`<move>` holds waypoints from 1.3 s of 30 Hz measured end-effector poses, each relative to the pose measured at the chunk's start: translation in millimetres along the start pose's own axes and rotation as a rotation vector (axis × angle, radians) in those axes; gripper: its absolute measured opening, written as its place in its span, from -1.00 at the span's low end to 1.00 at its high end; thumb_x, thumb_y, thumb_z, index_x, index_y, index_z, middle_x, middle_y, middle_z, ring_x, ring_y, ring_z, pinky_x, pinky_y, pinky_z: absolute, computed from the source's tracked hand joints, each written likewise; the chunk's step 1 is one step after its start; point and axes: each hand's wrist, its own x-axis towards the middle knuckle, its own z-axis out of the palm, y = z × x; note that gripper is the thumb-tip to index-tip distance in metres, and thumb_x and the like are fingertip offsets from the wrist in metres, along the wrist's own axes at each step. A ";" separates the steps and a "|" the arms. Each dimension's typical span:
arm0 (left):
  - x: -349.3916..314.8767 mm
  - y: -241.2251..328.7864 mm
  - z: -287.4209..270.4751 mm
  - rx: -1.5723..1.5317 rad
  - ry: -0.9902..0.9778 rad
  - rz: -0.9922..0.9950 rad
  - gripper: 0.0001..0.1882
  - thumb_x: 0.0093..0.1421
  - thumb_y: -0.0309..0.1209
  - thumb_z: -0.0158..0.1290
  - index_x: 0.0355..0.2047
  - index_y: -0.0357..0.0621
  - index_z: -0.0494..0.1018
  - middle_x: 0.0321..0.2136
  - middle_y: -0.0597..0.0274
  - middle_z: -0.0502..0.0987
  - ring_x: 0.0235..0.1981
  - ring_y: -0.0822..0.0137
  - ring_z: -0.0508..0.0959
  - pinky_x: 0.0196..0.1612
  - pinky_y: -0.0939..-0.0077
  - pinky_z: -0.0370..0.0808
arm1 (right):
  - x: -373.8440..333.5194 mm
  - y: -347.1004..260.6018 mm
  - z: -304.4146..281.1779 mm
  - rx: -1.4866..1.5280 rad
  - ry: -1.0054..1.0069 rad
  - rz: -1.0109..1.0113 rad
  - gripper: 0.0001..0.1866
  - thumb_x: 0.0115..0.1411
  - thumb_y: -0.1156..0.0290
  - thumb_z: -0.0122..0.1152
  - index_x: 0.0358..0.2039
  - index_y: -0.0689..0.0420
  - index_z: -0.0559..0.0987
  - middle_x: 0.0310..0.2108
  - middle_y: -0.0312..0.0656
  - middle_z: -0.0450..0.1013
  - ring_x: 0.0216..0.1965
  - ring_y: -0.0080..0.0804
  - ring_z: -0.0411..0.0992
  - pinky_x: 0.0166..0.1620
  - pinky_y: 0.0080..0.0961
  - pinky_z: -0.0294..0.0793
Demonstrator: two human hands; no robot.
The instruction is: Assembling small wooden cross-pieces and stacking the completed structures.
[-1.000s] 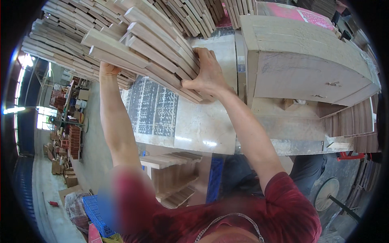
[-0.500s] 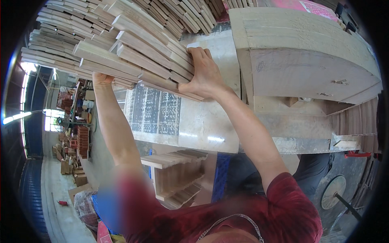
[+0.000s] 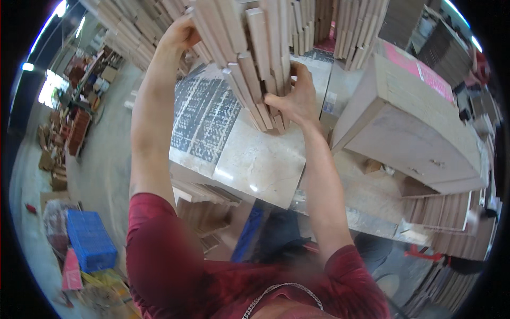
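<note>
A thick bundle of pale wooden strips (image 3: 239, 40) stands nearly upright on the worn metal tabletop (image 3: 260, 165), with uneven ends. My left hand (image 3: 183, 34) grips its left side high up, most of the fingers hidden by the wood. Low on the right side, my right hand (image 3: 298, 98) clasps the strips, its thumb across the near face and fingers bent around the side. A dark gap shows between some strips near that thumb.
Stacks of similar strips (image 3: 361, 26) stand behind. At the right sits a large pale box-like block (image 3: 409, 133) with a curved top. Below the table's near edge is a stack of wooden pieces (image 3: 204, 212). A blue crate (image 3: 91, 240) rests on the floor at left.
The bundle has swung from a slanted lie, pointing left, to nearly upright. My left hand has risen and moved right; my right hand has shifted slightly right and down. The whole view has turned.
</note>
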 end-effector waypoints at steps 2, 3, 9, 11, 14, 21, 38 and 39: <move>1.9 -5.5 5.4 0.037 0.035 0.016 -0.55 0.20 -0.21 0.15 0.02 -0.24 0.52 -0.02 0.07 0.60 -0.01 0.16 0.61 0.09 0.17 0.55 | -2.3 -2.0 0.3 0.025 -0.028 0.002 -0.05 -0.33 0.22 0.51 0.11 0.35 0.37 0.00 0.13 0.38 0.09 0.00 0.35 0.16 -0.22 0.42; 2.8 -9.4 9.0 0.027 0.106 0.020 -0.52 0.15 -0.26 0.16 0.04 -0.24 0.50 -0.01 0.07 0.60 0.01 0.16 0.61 0.11 0.18 0.54 | -2.5 -3.1 0.4 0.042 -0.024 0.029 -0.07 -0.32 0.22 0.50 0.11 0.34 0.37 -0.01 0.13 0.39 0.09 0.00 0.36 0.15 -0.22 0.44; 6.2 -34.7 31.5 -0.074 0.357 0.121 -0.37 -0.06 -0.44 0.20 0.10 -0.25 0.46 -0.01 0.06 0.61 0.03 0.19 0.60 0.18 0.22 0.50 | -0.9 -9.2 3.4 0.057 -0.067 0.012 -0.11 -0.30 0.26 0.48 0.08 0.37 0.37 -0.01 0.09 0.41 0.03 -0.09 0.47 0.11 -0.24 0.52; 3.6 -37.6 35.2 -0.089 0.319 0.188 -0.42 -0.07 -0.44 0.18 0.05 -0.25 0.51 -0.04 0.06 0.62 0.01 0.19 0.61 0.17 0.21 0.51 | -1.0 -11.6 4.4 0.041 -0.049 0.036 -0.12 -0.29 0.26 0.48 0.07 0.37 0.37 0.00 0.08 0.41 0.03 -0.10 0.47 0.14 -0.23 0.50; 2.9 -41.8 34.9 -0.105 0.215 0.105 -0.41 -0.09 -0.43 0.18 0.04 -0.26 0.51 -0.06 0.10 0.63 0.02 0.19 0.60 0.16 0.20 0.49 | -2.5 -13.2 4.6 0.053 -0.083 0.038 -0.10 -0.29 0.28 0.47 0.09 0.38 0.36 0.03 0.08 0.41 0.07 -0.12 0.46 0.20 -0.23 0.45; 3.1 -46.8 19.7 0.029 0.235 0.065 -0.52 0.17 -0.19 0.16 0.05 -0.18 0.52 -0.04 0.11 0.63 0.00 0.17 0.60 0.14 0.08 0.48 | -3.4 -9.4 4.7 0.080 -0.077 0.063 -0.05 -0.29 0.27 0.47 0.14 0.41 0.31 0.07 0.14 0.40 0.11 -0.03 0.44 0.23 -0.20 0.42; -36.8 -10.5 116.5 0.247 0.373 0.254 0.06 0.01 -0.35 0.32 0.42 -0.33 -0.03 0.26 -0.07 0.31 0.22 0.15 0.38 0.30 0.28 0.29 | 7.6 -41.4 -16.4 0.229 0.071 -0.065 0.15 0.06 0.03 0.33 0.38 0.52 -0.06 0.39 0.32 -0.02 0.46 0.12 -0.08 0.45 -0.23 -0.08; -31.3 -15.0 133.8 0.256 0.370 0.259 0.06 0.01 -0.35 0.32 0.42 -0.33 -0.03 0.26 -0.07 0.31 0.22 0.15 0.38 0.30 0.28 0.29 | 16.5 -48.3 -14.0 0.238 0.071 -0.095 0.15 0.06 0.03 0.33 0.38 0.52 -0.06 0.39 0.32 -0.02 0.46 0.12 -0.08 0.45 -0.23 -0.08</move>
